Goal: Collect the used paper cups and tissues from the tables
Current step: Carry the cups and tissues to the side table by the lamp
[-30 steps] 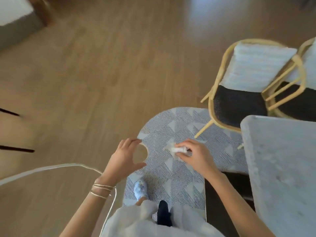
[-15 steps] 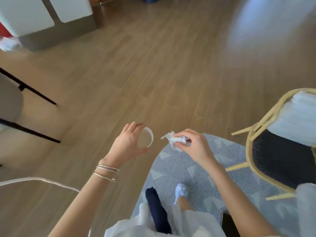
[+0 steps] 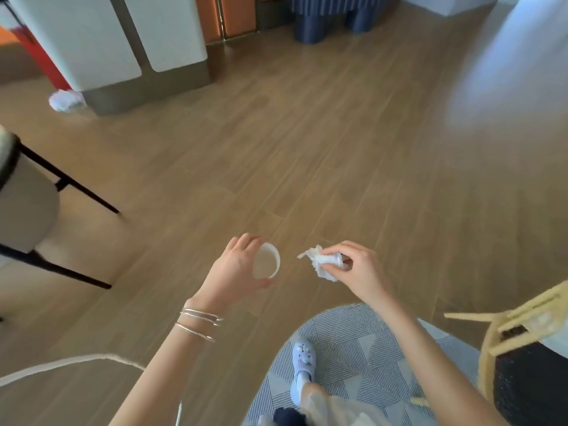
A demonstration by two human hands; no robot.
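Observation:
My left hand [image 3: 233, 272] grips a white paper cup [image 3: 266, 261] from the side, its open mouth facing the camera. A short gap to the right, my right hand [image 3: 353, 269] pinches a crumpled white tissue [image 3: 321, 262] between thumb and fingers. Both hands hang over the wooden floor [image 3: 307, 149], in front of my body. Far off at the upper left, another crumpled white wad [image 3: 66, 99] lies on the floor beside the base of a white bin.
Two white bins [image 3: 123, 35] stand at the upper left beside a red pole [image 3: 33, 47]. A black-legged chair [image 3: 27, 210] is at the left, a yellow-framed chair [image 3: 522, 348] at the lower right. A patterned rug [image 3: 353, 348] lies underfoot, and a blue stool [image 3: 332, 16] sits far back.
The view has swung away from the marble table and up toward the bins. Both hands keep hold of the cup and tissue, and my feet have stepped off the rug's middle.

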